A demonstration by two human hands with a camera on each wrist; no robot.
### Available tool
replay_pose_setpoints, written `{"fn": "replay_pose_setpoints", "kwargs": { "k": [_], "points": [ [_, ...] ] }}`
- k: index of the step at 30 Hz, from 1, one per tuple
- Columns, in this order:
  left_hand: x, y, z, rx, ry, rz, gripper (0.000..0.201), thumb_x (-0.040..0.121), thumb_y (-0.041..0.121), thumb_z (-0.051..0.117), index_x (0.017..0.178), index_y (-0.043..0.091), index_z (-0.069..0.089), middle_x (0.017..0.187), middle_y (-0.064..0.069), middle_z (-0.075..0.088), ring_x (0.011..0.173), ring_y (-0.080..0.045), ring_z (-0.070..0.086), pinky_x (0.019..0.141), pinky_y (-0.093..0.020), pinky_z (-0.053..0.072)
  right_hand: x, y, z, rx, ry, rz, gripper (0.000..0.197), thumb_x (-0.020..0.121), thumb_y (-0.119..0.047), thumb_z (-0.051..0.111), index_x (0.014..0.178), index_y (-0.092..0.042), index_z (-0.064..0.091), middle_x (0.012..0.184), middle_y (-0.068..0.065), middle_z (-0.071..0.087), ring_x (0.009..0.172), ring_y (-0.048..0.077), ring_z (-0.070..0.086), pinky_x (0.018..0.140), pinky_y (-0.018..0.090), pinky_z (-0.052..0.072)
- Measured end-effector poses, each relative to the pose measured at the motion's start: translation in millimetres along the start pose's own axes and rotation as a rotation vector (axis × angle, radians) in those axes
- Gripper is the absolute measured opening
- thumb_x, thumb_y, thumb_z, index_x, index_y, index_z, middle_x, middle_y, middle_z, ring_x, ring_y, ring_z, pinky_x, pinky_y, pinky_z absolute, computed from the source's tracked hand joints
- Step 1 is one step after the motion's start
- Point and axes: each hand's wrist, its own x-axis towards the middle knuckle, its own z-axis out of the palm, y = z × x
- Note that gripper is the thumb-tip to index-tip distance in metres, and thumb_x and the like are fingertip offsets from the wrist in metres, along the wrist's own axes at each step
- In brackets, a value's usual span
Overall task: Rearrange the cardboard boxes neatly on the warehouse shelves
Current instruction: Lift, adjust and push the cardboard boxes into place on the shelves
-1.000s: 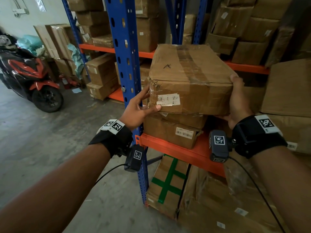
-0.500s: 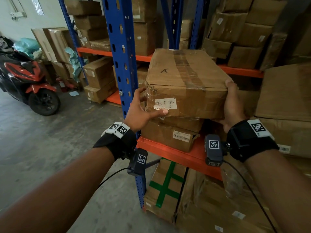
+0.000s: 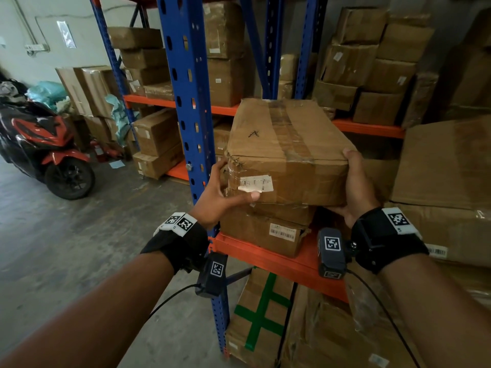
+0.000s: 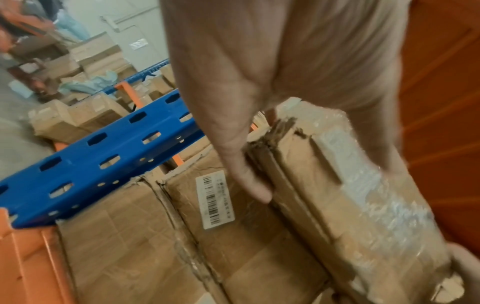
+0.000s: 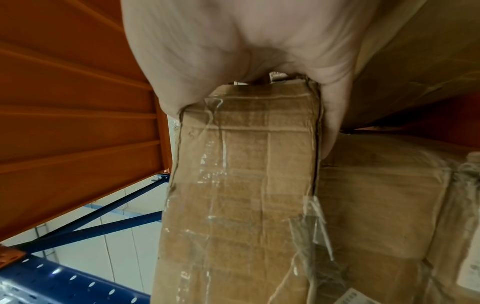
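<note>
Taped box [image 3: 287, 152] at front edge of orange shelf [image 3: 279, 258], atop labelled box [image 3: 263, 229]. Left hand [image 3: 220, 195] and right hand [image 3: 356, 187] gripping opp. ends, fingers wrapped round corners. Risk: torn corner, slick tape; could slip or catch blue upright [image 3: 186, 88].

Warehouse aisle beside the blue rack upright

We see a blue perforated upright [image 3: 186, 83] rising from a grey concrete floor [image 3: 66, 248], with orange shelf beams [image 3: 279, 258] running to its right. To the left of the upright, a red and black scooter [image 3: 39, 150] stands on the floor. Behind the scooter, further left of the upright, we see teal plastic sheeting [image 3: 43, 90] in front of a pale wall [image 3: 53, 17] with a conduit running along it. The light is dim and even, darker to the upright's far right.
</note>
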Motion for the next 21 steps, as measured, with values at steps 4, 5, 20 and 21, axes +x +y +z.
{"fn": "replay_pose_setpoints", "kwargs": {
  "k": [4,5,20,21],
  "points": [
    [-4.8,22.4,8.0,-0.285,-0.030,-0.202,0.112,0.073,0.077,0.080,0.166,0.042,0.030,0.159,-0.008,0.052,0.136,-0.035,0.066,0.086,-0.051,0.070,-6.4,1.1,4.0,0.028,0.003,0.021,0.052,0.096,-0.068,0.060,0.134,-0.033,0.055,0.124,0.000,0.067,0.105,0.019,0.064,0.089,0.049,0.058],
    [-4.4,27.3,10.6,-0.301,-0.024,-0.236,0.119,0.065,0.088,0.079,0.165,0.042,0.033,0.159,-0.007,0.053,0.136,-0.035,0.066,0.084,-0.051,0.069,-9.5,2.2,5.6,0.035,0.007,0.025,0.048,0.096,-0.067,0.061,0.131,-0.033,0.058,0.122,-0.001,0.068,0.103,0.018,0.065,0.087,0.047,0.058],
    [8.2,60.0,31.3,-0.309,0.157,-0.287,0.058,0.101,0.067,0.056,0.145,0.030,0.054,0.130,-0.013,0.073,0.117,-0.033,0.072,0.078,-0.050,0.067,-36.0,7.9,8.6,0.204,0.008,-0.043,0.109,0.060,-0.078,0.084,0.155,-0.039,0.047,0.137,-0.004,0.066,0.116,0.017,0.066,0.088,0.054,0.064],
    [8.6,61.0,33.2,-0.318,0.153,-0.291,0.056,0.101,0.067,0.056,0.144,0.031,0.054,0.130,-0.014,0.073,0.117,-0.033,0.072,0.081,-0.052,0.066,-36.1,5.2,8.4,0.213,0.025,-0.040,0.100,0.068,-0.072,0.084,0.154,-0.037,0.049,0.134,-0.004,0.066,0.112,0.017,0.066,0.091,0.055,0.064]
  ]
}}
